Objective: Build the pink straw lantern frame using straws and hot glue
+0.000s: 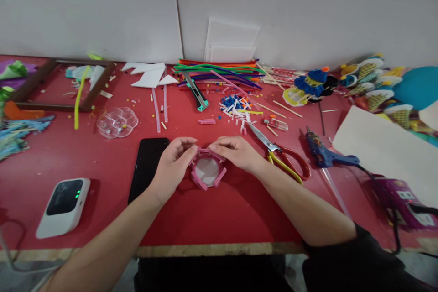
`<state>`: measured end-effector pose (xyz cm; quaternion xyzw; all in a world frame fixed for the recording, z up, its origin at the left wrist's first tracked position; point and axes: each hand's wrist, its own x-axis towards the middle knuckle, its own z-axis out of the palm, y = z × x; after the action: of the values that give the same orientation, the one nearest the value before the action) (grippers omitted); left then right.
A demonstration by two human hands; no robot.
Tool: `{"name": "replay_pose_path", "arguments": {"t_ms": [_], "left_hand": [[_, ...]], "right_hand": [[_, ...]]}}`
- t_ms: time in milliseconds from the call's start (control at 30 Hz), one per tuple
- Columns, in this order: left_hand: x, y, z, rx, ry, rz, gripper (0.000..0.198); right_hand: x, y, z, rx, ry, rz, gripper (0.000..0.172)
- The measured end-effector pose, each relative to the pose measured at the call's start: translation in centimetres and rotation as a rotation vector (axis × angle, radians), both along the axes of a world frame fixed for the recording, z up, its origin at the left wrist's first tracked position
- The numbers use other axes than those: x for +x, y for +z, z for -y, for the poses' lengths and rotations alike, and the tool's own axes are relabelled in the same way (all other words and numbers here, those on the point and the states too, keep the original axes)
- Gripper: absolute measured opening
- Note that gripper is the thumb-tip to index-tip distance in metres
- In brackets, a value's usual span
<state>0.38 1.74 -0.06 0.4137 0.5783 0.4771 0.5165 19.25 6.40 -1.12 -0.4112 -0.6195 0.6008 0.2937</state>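
A small ring of pink straw pieces (207, 172) lies on the red table (219, 210), around a whitish round base. My left hand (174, 160) curls against the ring's left side, fingers pinching its upper rim. My right hand (236, 151) presses its bent fingers on the ring's upper right edge. Both hands touch the straw ring.
A black phone (148, 167) lies just left of my left hand; a white device (63, 206) sits further left. Red-handled scissors (280, 151) and a blue glue gun (325, 154) lie to the right. Cut straw bits (236, 108), long coloured straws (219, 73), a cutter (196, 92) lie behind.
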Motion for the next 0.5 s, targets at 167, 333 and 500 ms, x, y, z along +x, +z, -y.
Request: {"name": "replay_pose_path", "arguments": {"t_ms": [167, 333, 500], "left_hand": [[-0.01, -0.12, 0.12, -0.013, -0.001, -0.009, 0.021], [0.13, 0.01, 0.17, -0.026, 0.021, 0.021, 0.023], [0.23, 0.17, 0.40, -0.061, 0.033, 0.015, 0.019]], "right_hand": [[0.05, 0.05, 0.02, 0.027, 0.002, 0.022, 0.028], [-0.16, -0.29, 0.15, 0.010, -0.058, -0.044, 0.023], [-0.25, -0.85, 0.43, 0.007, -0.095, -0.162, 0.022]]}}
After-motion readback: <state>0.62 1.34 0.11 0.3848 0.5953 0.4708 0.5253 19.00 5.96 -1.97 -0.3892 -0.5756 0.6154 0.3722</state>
